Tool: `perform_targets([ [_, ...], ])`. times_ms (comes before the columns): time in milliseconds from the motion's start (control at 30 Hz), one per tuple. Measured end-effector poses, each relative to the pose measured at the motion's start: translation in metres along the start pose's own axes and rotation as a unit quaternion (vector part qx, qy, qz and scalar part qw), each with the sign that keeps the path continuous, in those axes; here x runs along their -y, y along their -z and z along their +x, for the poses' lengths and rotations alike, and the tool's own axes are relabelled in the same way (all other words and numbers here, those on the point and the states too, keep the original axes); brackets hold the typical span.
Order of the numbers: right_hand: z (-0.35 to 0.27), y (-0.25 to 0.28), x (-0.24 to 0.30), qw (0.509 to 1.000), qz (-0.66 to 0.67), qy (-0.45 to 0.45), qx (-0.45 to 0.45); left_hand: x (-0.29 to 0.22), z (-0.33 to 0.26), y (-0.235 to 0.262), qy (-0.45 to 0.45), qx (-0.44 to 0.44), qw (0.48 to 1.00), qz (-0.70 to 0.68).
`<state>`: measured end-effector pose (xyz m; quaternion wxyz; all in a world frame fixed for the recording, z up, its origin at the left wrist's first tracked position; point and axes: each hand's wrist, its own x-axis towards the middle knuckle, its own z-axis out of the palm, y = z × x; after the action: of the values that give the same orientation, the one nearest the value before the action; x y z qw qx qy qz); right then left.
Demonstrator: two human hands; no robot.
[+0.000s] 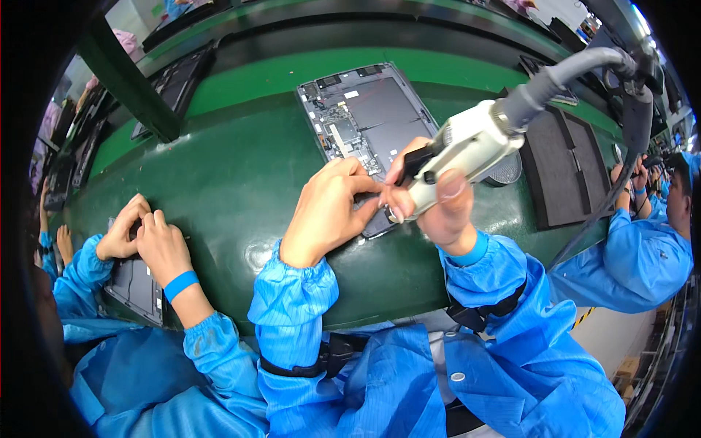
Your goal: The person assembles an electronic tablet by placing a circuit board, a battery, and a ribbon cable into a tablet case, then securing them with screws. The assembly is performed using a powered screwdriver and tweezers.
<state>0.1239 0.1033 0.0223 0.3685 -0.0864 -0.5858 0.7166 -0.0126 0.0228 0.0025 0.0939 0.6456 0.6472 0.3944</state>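
Observation:
An opened laptop base (387, 113) lies on the green bench in front of me, its circuit board and dark inner panel exposed. My right hand (447, 215) is closed around a white pistol-shaped tool (467, 142) with a black trigger, hung from a thick grey hose. The tool's tip points down and left, over the near edge of the laptop base. Right beside that tip, my left hand (321, 208) is closed, thumb and fingertips pinched together; whatever sits between them is too small to make out. Both hands hide the near part of the base.
To the right are a round metallic dish (505, 171) and a black foam tray (566, 171). A co-worker's hands (157, 241) handle another laptop part (135, 288) at left. A green post (128, 77) rises at back left; another person (631, 248) sits right.

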Motion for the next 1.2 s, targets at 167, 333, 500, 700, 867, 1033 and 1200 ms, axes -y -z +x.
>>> perform_targets([
  [167, -0.005, -0.004, -0.003, 0.992, 0.107, 0.066, 0.019, -0.004, -0.003, -0.003, -0.025, -0.019, 0.999, -0.028],
  [333, 0.0, 0.016, 0.0, 0.989, 0.087, 0.115, -0.044, 0.015, -0.001, -0.02, -0.015, -0.002, 1.0, -0.009],
  [500, -0.02, 0.089, 0.058, 0.961, -0.027, 0.141, -0.235, -0.011, -0.001, -0.002, 0.008, -0.017, 0.999, 0.033],
  [700, -0.069, 0.136, 0.062, 0.888, -0.283, 0.057, -0.358, -0.012, 0.002, -0.007, 0.002, -0.018, 0.996, 0.088],
  [867, -0.085, 0.092, 0.039, 0.859, -0.389, 0.102, -0.318, -0.003, -0.001, 0.002, 0.055, -0.122, 0.982, 0.132],
  [1033, -0.056, 0.09, 0.009, 0.952, -0.229, -0.127, -0.158, 0.01, -0.005, -0.01, 0.171, -0.095, 0.98, 0.034],
  [1200, -0.037, 0.076, 0.018, 0.954, -0.042, -0.277, -0.103, 0.011, -0.01, 0.001, 0.226, -0.174, 0.958, 0.013],
])
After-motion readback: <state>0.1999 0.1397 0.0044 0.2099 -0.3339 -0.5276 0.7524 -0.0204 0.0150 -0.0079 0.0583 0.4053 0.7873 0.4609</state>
